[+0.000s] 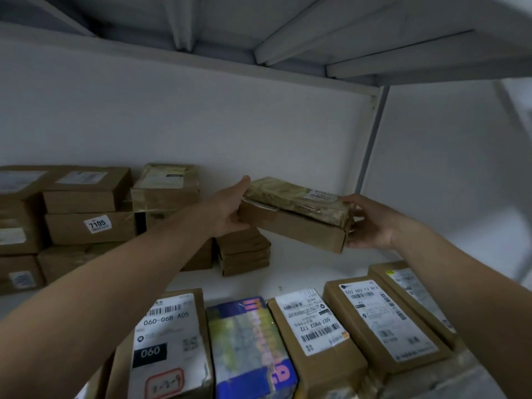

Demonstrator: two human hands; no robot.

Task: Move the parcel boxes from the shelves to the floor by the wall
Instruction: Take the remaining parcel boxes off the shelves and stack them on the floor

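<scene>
left hand (229, 210) fingers grip parcel box (293, 226) | right hand (371, 223) fingers grip opposite end

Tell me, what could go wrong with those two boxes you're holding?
The taped box rests on the tilted brown box, so it might slide off. The left hand and right hand grip only the ends; a slip could drop both onto the small stack below.

White shelf (302, 269) carried stacked brown boxes (89, 214) left of the left hand (227, 214), a short stack (243, 254) just below it — a row of labelled boxes (316, 321) lay on the near side of the right hand (371, 226).
</scene>
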